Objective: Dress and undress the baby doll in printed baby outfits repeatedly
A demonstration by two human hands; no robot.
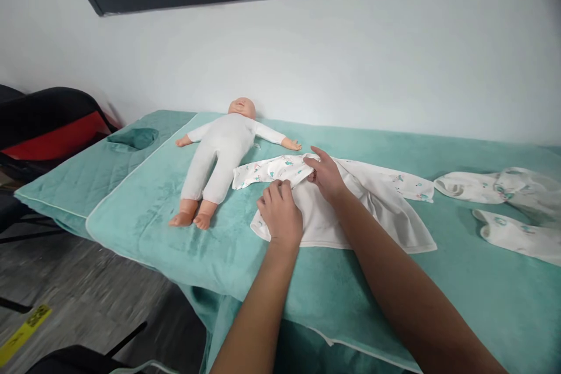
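Note:
A white baby shirt [324, 219] with small coloured prints lies spread on the green bed, its plain side showing over much of the body and its sleeves stretched left and right. My left hand [281, 210] pinches the cloth near the base of the left sleeve. Close by, my right hand [325, 172] grips the shirt's upper edge, its index finger pointing out and the other fingers curled on the fabric. Just left of the shirt a baby doll [225, 140] lies on its back, with a white cloth body and bare hands and feet.
Printed baby trousers [521, 187] lie at the right on the green bed cover [144, 216]. A face hole [134, 138] shows at the bed's left end. Black and red chairs [52, 128] stand at the left; a white wall [307, 64] runs behind.

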